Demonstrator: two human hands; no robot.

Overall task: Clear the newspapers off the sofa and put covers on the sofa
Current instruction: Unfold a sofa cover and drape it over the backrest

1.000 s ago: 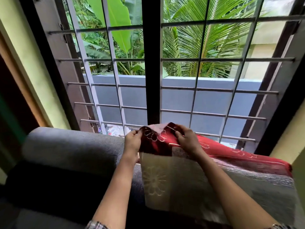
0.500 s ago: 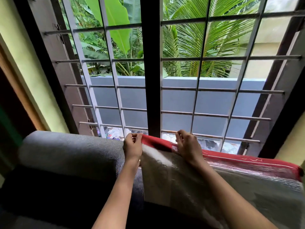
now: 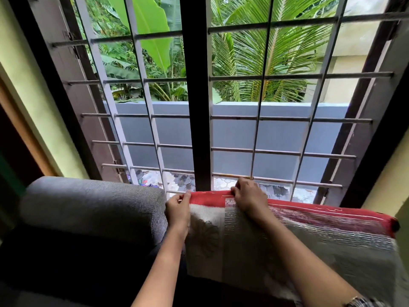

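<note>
A grey sofa (image 3: 88,202) stands under the window, its backrest bare on the left. A cover (image 3: 298,235) in red and beige with flower patterns lies over the right part of the backrest, its red band along the top edge. My left hand (image 3: 178,209) pinches the cover's left top corner. My right hand (image 3: 250,196) grips the red top edge a little to the right, pressed onto the backrest. No newspapers are in view.
A barred window grille (image 3: 199,118) rises right behind the sofa, with a dark centre post. A grey wall and green plants lie outside. Yellow-green walls (image 3: 28,96) flank the window on both sides.
The bunched red corner that both hands held up has been spread flat and pulled down over the backrest top. My hands moved slightly apart along the edge.
</note>
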